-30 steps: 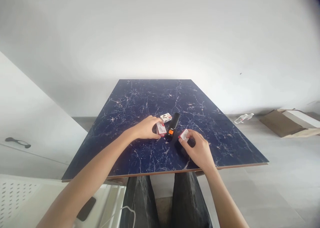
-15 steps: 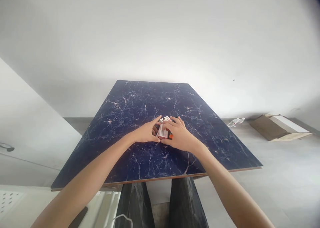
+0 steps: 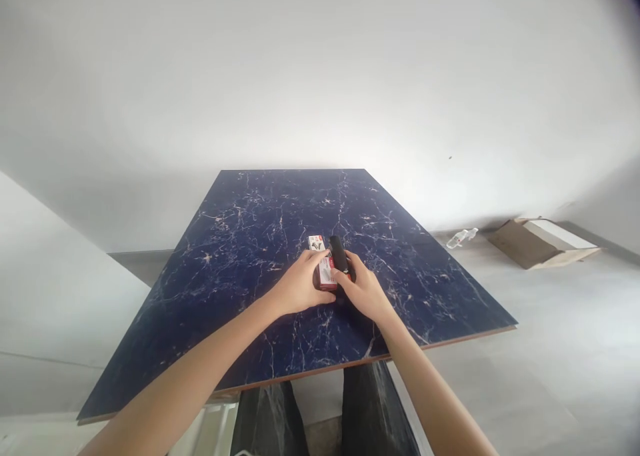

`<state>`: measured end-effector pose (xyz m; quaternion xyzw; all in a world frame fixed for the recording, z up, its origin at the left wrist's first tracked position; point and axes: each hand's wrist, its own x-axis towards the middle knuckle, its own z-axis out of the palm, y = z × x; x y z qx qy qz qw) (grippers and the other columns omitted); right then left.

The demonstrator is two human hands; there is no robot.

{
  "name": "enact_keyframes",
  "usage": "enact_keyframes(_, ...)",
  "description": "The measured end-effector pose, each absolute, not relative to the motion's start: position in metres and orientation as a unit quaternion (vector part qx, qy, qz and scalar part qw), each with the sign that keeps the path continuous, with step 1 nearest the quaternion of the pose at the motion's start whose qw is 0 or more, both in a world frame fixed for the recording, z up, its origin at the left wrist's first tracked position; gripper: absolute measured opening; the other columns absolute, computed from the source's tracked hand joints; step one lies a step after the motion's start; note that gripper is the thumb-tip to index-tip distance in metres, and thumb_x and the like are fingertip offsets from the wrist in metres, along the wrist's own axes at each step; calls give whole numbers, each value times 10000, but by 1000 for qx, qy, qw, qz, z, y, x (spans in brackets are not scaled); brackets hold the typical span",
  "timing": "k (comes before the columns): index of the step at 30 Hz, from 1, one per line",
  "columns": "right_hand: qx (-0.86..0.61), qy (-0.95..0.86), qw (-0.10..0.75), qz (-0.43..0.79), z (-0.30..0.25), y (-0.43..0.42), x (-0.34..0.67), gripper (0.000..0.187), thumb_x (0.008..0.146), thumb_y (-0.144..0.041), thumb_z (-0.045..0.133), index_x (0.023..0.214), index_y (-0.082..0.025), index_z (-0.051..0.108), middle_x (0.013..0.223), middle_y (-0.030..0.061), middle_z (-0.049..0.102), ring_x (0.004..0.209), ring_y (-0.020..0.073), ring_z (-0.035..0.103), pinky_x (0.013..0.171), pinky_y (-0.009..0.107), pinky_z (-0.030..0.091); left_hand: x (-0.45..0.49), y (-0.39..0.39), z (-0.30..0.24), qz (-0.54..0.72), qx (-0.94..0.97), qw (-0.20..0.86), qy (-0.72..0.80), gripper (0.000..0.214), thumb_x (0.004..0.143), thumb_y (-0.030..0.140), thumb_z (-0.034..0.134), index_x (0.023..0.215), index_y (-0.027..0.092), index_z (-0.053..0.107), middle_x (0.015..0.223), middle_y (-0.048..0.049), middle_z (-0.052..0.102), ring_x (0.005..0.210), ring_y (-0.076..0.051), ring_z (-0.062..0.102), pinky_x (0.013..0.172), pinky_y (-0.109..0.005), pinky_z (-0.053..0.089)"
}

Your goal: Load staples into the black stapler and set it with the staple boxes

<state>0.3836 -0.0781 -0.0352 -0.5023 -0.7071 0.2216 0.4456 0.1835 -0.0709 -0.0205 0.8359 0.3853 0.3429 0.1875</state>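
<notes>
On the dark blue marbled table [image 3: 260, 229], my left hand [image 3: 300, 286] and my right hand [image 3: 365, 293] meet near the middle. Between them lie small white-and-red boxes [image 3: 323, 266] in a row, with one end box [image 3: 315, 243] showing beyond my fingers. A black stapler-like tool [image 3: 339, 255] lies right beside the boxes, under my right fingertips. My left fingers curl against the near box; my right fingers close over the black tool's near end. The orange part of the tool is hidden.
A cardboard box [image 3: 537, 243] and a plastic bottle [image 3: 460, 237] lie on the floor at the right. A white wall stands behind the table. My dark trouser legs [image 3: 370, 409] show under the table's near edge.
My right hand brought its small box in from the right to join the others. The boxes and black tool now sit pressed together in a line. The camera view shifted right.
</notes>
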Motion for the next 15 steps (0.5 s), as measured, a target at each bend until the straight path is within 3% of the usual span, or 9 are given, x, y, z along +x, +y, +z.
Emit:
enact_keyframes(2, -498, -704, 457, 218, -39, -80, 385, 499, 948, -415, 564, 1420, -257, 518, 1283, 82, 706, 1116, 290, 693, 975, 452, 524, 176, -69, -12, 344, 834, 163, 400, 783, 802, 465, 797, 1500, 285, 491, 1453, -119, 555, 1202, -311, 638, 982, -449, 555)
enact_keyframes(5, -503, -702, 461, 202, -44, -82, 385, 488, 980, -439, 521, 1427, -245, 517, 1285, 92, 704, 1122, 296, 694, 981, 461, 524, 165, -52, -1, 373, 804, 114, 449, 534, 1022, 540, 462, 1470, 257, 527, 1516, -128, 520, 1267, -293, 606, 1038, -469, 511)
enact_keyframes(8, -519, -699, 455, 187, -46, -84, 383, 520, 990, -465, 496, 1450, -223, 511, 1337, 119, 674, 1181, 316, 667, 1022, 488, 503, 163, -28, -1, 321, 820, 77, 468, 612, 1073, 557, 271, 1559, 225, 438, 1689, -136, 292, 1563, -335, 252, 1221, -573, 276)
enact_keyframes(12, -514, -694, 469, 186, -47, -85, 382, 769, 964, -528, 541, 1610, -199, 285, 1590, 163, 434, 1316, 322, 573, 1092, 507, 468, 169, -21, -9, 233, 879, 89, 406, 713, 1062, 613, 223, 1652, 213, 243, 1719, -145, 191, 1599, -314, 136, 1257, -568, 184)
enact_keyframes(15, -496, -713, 468, 164, -47, -86, 382, 810, 932, -495, 595, 1620, -220, 269, 1624, 150, 374, 1412, 335, 478, 1141, 522, 427, 165, -32, -7, 204, 894, 92, 388, 795, 1017, 686, 335, 1669, 263, 166, 1731, -132, 135, 1605, -342, 82, 1261, -589, 156)
